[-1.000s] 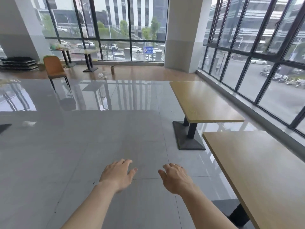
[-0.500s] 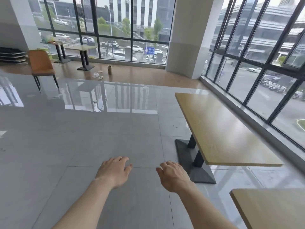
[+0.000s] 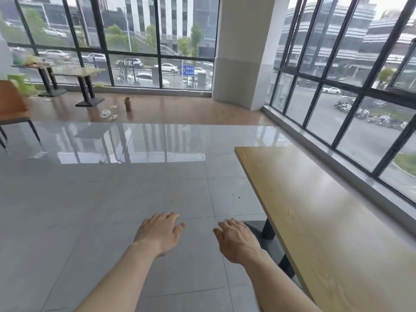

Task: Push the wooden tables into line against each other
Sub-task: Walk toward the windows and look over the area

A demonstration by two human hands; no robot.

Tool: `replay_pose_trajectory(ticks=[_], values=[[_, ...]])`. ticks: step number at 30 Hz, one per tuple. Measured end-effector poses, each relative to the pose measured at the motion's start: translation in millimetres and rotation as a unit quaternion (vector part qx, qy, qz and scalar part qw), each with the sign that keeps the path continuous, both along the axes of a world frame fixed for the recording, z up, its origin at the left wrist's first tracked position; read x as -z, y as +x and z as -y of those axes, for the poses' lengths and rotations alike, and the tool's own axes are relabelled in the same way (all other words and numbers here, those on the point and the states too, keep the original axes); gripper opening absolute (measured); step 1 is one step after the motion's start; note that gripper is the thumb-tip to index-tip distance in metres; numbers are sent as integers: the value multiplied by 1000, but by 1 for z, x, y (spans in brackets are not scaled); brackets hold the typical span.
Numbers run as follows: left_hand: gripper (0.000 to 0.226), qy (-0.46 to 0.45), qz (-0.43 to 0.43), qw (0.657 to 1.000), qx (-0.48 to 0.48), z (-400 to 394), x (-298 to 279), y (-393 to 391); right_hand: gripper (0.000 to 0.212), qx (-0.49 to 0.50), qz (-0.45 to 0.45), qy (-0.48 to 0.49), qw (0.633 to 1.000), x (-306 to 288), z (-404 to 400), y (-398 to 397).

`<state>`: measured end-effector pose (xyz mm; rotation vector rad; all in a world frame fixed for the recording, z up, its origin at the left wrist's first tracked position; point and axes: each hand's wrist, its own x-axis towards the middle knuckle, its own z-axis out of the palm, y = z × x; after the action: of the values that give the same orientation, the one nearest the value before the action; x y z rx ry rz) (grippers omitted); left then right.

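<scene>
A long wooden table with a black pedestal leg runs along the window wall on my right, lengthwise away from me. My left hand hovers over the grey floor, palm down, fingers loosely apart and empty. My right hand is also palm down and empty, just left of the table's long edge and not touching it. Two further wooden tables stand at the far left by the windows.
An orange chair stands at the left edge. A small brown carton and bits of litter lie on the brown floor strip. A white pillar rises at the back. Glass walls close the right and far sides.
I have walked forward alongside the table; it now fills the right of the view, and the nearer second table has dropped out of sight. Both hands stay held out, empty.
</scene>
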<state>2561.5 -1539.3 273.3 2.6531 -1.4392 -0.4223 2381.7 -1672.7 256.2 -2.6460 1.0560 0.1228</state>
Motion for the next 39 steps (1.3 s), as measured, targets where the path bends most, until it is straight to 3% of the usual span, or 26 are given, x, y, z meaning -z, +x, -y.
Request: replay_pose_trajectory(ticks=[15,19,28,39], values=[[51,-5,-12,999,-30,369,-6,293,52,-5,23,9,1000,-7,377,299],[52,18,-14,1000,-15,403,1,329,51,-13,-9,-5,1000,-1,415,333],[52,0,-23,1000,-17,621,6,563,50,8,-12,-7,1000,1,628,549],[54,19,-20,998,47,886,12,709,50,56,-1,1,998,13,871,683]])
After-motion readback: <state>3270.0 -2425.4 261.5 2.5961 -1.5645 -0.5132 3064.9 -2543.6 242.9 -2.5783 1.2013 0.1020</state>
